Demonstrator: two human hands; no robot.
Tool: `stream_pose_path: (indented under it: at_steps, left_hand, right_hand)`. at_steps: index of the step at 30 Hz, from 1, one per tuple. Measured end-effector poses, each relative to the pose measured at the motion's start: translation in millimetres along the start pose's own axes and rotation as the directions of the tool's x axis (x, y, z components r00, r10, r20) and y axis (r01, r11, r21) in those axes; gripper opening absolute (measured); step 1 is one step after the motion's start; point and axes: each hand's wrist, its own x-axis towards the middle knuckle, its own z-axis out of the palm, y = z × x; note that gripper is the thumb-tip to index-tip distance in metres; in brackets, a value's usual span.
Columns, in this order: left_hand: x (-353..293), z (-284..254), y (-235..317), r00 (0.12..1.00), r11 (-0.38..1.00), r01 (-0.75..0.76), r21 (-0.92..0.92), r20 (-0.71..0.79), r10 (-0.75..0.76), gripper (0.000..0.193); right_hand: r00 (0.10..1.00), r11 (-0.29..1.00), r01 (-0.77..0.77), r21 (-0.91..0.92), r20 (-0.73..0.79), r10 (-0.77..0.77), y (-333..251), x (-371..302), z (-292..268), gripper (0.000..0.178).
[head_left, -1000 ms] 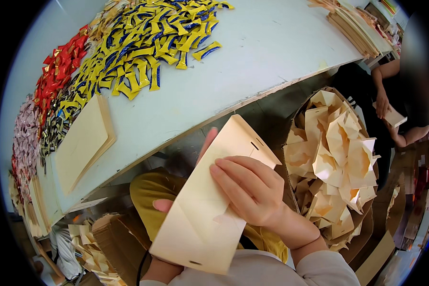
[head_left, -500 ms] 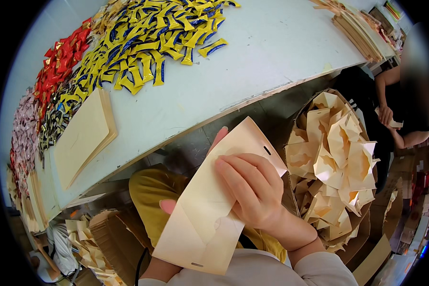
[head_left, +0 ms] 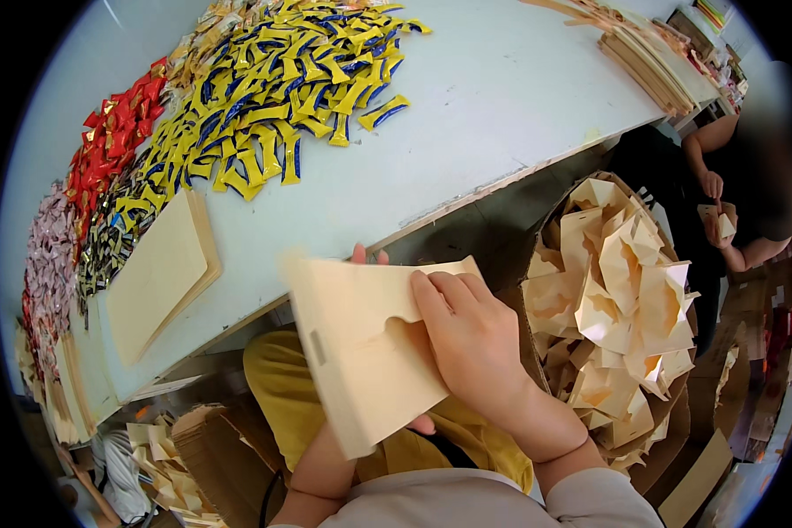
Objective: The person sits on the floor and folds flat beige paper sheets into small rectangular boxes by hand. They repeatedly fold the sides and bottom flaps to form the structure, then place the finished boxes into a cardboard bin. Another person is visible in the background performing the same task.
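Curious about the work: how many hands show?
4: the wearer's right hand, on the cream card; the left hand, mostly hidden behind it; a co-worker's two hands, far right. Others may be hidden.

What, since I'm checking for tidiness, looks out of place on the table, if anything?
Only something minor: one yellow-and-blue packet lies slightly out from the right edge of the dense heap of matching packets, so it looks stray. Nothing there clearly looks damaged.

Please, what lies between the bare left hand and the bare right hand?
In the head view, a bent cream card piece lies between them; the right hand is in front, the left hand mostly hidden behind.
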Motion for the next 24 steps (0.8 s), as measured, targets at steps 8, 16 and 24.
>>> stream_pose_path:
  at_steps: [8,16,24]
  left_hand:
    - [16,-6,-5,0.988,1.0,-0.002,-0.008,0.153,0.003,0.141]
    - [-5,-33,-8,0.956,0.912,0.225,-0.344,-0.1,-0.274,0.083]
    - [22,-32,27,0.903,0.337,-0.301,0.892,0.153,0.401,0.041]
  right_hand:
    - [0.994,0.965,-0.102,0.24,0.056,0.091,4,-9,4,0.04]
    - [0.969,0.807,-0.243,0.538,0.1,0.225,12,-12,-2,0.047]
    - [0.966,0.953,-0.232,0.197,-0.071,0.25,17,-24,8,0.055]
